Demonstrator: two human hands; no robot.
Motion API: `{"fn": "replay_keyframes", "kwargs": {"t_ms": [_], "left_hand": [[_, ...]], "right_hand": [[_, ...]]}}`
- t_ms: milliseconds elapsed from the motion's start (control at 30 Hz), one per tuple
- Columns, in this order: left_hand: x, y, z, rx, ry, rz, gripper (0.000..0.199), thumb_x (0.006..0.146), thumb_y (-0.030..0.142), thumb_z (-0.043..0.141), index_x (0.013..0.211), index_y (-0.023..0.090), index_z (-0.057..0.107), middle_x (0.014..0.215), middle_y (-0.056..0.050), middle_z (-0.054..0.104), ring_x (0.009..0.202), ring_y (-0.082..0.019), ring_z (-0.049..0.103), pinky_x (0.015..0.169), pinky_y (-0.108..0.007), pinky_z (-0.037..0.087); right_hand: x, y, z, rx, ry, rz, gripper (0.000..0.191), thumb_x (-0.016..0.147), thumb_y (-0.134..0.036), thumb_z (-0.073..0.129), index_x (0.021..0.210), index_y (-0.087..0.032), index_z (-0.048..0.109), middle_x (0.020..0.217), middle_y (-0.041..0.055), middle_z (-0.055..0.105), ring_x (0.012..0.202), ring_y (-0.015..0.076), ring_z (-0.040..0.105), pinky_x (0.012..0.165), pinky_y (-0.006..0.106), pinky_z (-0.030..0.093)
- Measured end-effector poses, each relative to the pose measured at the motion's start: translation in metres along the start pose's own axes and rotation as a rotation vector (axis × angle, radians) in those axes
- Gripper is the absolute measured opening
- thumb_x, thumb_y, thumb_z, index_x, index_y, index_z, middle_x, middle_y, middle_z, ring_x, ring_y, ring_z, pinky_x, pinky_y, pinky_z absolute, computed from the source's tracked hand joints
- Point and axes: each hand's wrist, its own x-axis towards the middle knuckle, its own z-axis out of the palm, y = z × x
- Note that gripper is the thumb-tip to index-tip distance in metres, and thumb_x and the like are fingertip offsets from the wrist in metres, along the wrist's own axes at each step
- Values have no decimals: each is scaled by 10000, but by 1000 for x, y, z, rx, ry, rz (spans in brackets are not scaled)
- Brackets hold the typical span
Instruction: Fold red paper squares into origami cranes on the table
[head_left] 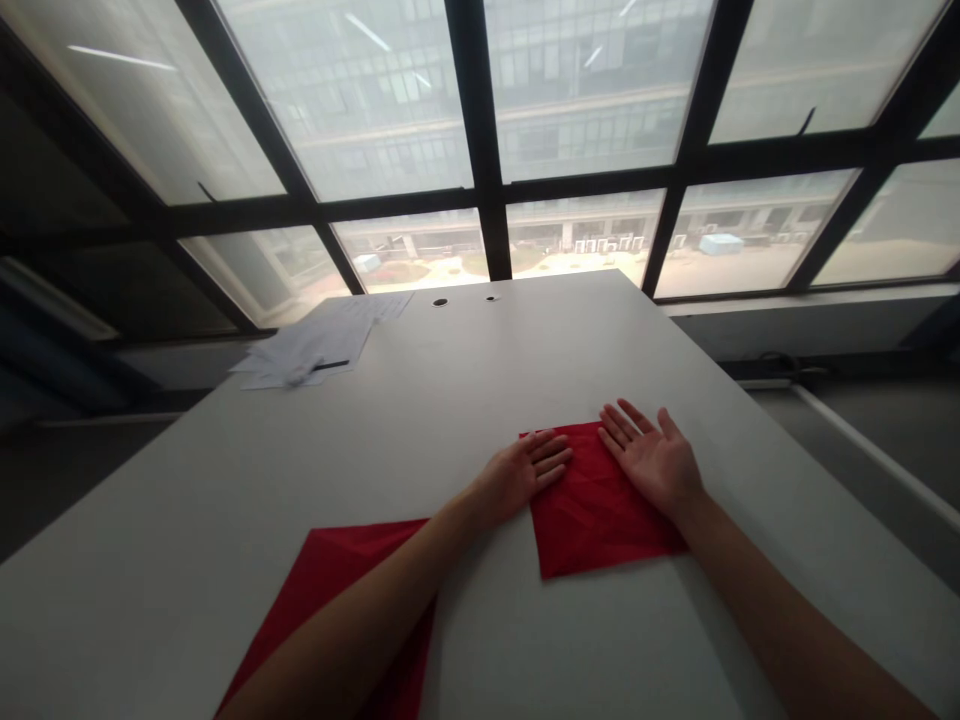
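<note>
A square red cloth (600,510), slightly creased, lies flat on the white table (480,390). My left hand (521,475) rests over its upper left edge, fingers stretched out and pointing right. At the cloth's right side is my right hand (656,458), palm turned up, with its fingers extended and the thumb apart. Neither hand grips anything. A second, larger red cloth (330,570) is spread at the lower left, partly covered by my left forearm and cut off by the bottom of the view.
Several white paper sheets (322,335) lie at the table's far left, with a dark pen (331,365) on them. Two small holes, one a round hole (440,302), sit near the far edge. Large dark-framed windows (487,120) stand beyond the table.
</note>
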Motion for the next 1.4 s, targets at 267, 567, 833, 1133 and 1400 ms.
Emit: {"fn": "replay_keyframes", "kwargs": {"t_ms": [267, 567, 833, 1133, 1400], "left_hand": [[-6, 3, 3, -101, 3, 220, 311, 943, 238, 534, 1223, 133, 618, 1366, -150, 577, 1278, -279, 545, 1120, -421, 381], [-40, -9, 13, -111, 79, 281, 330, 955, 324, 487, 1206, 151, 614, 1366, -122, 584, 1335, -281, 490, 1131, -429, 354], [-50, -10, 38, 977, 145, 442, 396, 857, 355, 676, 1228, 219, 649, 1407, -117, 553, 1388, -331, 386, 1196, -498, 159], [-55, -22, 5, 1545, 144, 490, 574, 912, 385, 596, 1454, 260, 453, 1574, -63, 328, 1501, -273, 171, 1174, -475, -155], [-66, -17, 8, 1343, 150, 460, 591, 848, 351, 683, 1410, 279, 515, 1566, -55, 354, 1511, -273, 121, 1182, -432, -159]], "right_hand": [[-3, 8, 5, -73, 26, -28, 455, 996, -479, 311, 1114, -195, 647, 1312, 110, 631, 1251, 219, 579, 1105, 423, 433], [0, 8, 4, -66, 11, -5, 425, 993, -455, 325, 1126, -200, 638, 1329, 123, 608, 1262, 222, 563, 1142, 443, 390], [2, 10, 2, -17, 2, 14, 392, 992, -440, 342, 1152, -230, 631, 1297, 104, 629, 1264, 220, 557, 1123, 483, 411], [-5, 12, 6, 14, -13, 47, 441, 964, -470, 379, 1192, -187, 628, 1365, 130, 583, 1261, 226, 565, 1116, 433, 419], [0, -6, -3, 116, -64, -7, 523, 962, -518, 347, 1270, -167, 581, 1358, 169, 586, 1251, 247, 577, 1049, 461, 485]]}}
